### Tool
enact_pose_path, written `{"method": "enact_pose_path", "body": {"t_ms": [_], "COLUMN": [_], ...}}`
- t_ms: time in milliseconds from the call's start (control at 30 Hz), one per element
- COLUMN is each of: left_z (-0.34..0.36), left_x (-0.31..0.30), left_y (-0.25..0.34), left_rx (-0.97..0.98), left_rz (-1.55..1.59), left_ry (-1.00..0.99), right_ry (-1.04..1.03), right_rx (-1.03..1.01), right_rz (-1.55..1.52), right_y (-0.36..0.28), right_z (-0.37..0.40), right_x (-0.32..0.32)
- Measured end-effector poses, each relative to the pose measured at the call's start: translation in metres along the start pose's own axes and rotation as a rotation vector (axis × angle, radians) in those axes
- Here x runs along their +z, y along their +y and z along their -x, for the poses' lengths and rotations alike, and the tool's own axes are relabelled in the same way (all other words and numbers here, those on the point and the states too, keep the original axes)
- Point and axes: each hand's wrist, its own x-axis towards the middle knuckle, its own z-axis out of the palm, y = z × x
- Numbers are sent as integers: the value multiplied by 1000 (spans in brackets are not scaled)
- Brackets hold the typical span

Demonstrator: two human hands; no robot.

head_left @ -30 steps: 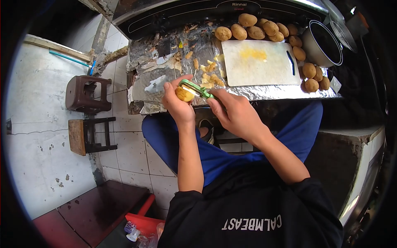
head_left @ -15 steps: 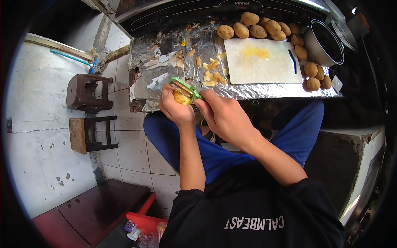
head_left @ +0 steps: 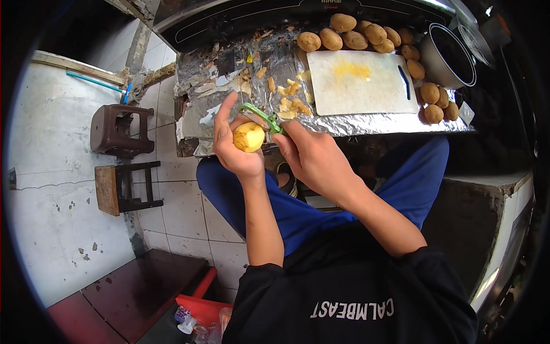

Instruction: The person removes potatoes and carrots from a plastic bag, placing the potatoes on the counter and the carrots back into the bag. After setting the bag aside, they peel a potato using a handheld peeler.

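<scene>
My left hand holds a partly peeled yellow potato just below the front edge of the foil-covered counter, with its index finger stretched upward. My right hand grips a green peeler whose blade end rests at the top of the potato. Potato peelings lie on the foil just beyond the hands.
A white cutting board with a dark knife lies on the foil. Several unpeeled potatoes line its far and right sides, beside a metal pot. A stove stands behind. Two stools stand on the floor at left.
The potato has been turned so its peeled yellow face shows. My left index finger has lifted and straightened. Both hands shifted slightly left and toward the counter edge.
</scene>
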Motion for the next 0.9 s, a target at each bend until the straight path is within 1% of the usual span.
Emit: {"method": "enact_pose_path", "body": {"t_ms": [67,133,200,233,400,467,500,567,600,667,733,800,833,900], "left_z": [-1,-2,-3,-1,-4,-6,-8,-15,-16,-17,-18,-18,-18,-19], "left_x": [2,4,3,3,-2,-7,-11,-17,-18,-17,-17,-16,-17,-18], "left_y": [6,5,4,2,0,-2,-4,-8,-11,-14,-12,-10,-10,-9], "left_rx": [17,34,92,151,116,84,88,42,44,67,106,158,158,181], "left_rz": [-10,-7,-84,-200,-73,-87,-88,-133,-140,-113,-150,-140,-142,-131], "left_ry": [-9,-19,-52,-54,-97,-167,-164,-159,-157,-140,-157,-155,-154,-170], "right_ry": [-54,-42,-32,-60,-117,-84,-85,44,42,92,120,163,162,-19], "right_rx": [7,10,13,15,-3,52,47,76,74,1,13,-104,-104,240], "right_rz": [-16,-16,-18,12,75,139,138,172,164,280,231,147,146,-135], "right_y": [0,1,1,2,4,9,14,27,34,42,40,35,35,36], "right_z": [-1,0,0,-3,-6,-7,-8,-14,-18,-28,-33,-34,-36,-41], "right_x": [-2,-1,-1,-4,-12,-12,-10,-5,-4,-7,-10,-16,-19,-27]}}
